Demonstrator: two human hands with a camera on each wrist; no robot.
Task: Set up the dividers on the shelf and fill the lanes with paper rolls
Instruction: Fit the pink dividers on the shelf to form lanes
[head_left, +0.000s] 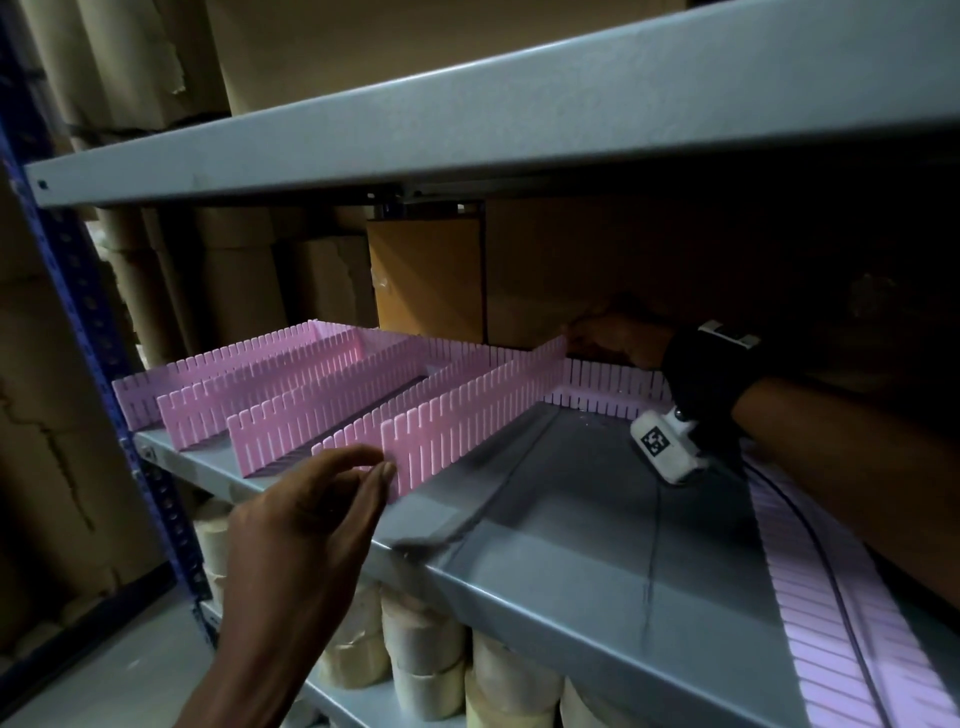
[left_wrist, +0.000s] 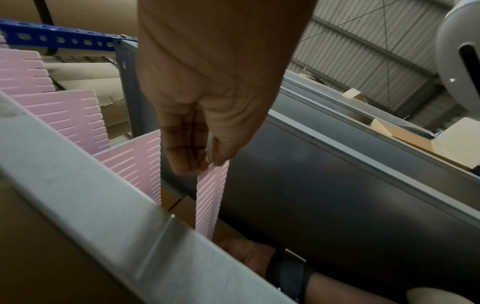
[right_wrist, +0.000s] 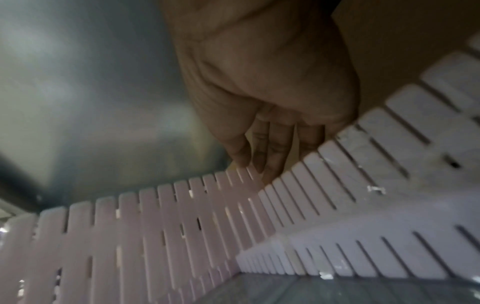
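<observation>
Several pink slotted dividers stand on the grey shelf (head_left: 571, 519). The rightmost standing divider (head_left: 467, 415) (left_wrist: 207, 197) (right_wrist: 182, 216) runs front to back. My left hand (head_left: 382, 470) (left_wrist: 207, 164) pinches its near end between thumb and fingers. My right hand (head_left: 576, 340) (right_wrist: 254, 166) reaches deep into the shelf and holds its far end where it meets the back divider (head_left: 608, 387) (right_wrist: 363, 164). Paper rolls (head_left: 421, 654) stand on the shelf below.
Another pink divider (head_left: 831, 613) lies flat on the shelf at the right, under my right forearm. The upper shelf (head_left: 519, 114) hangs low overhead. A blue upright (head_left: 78, 291) bounds the left side. Cardboard boxes (head_left: 426, 275) stand behind.
</observation>
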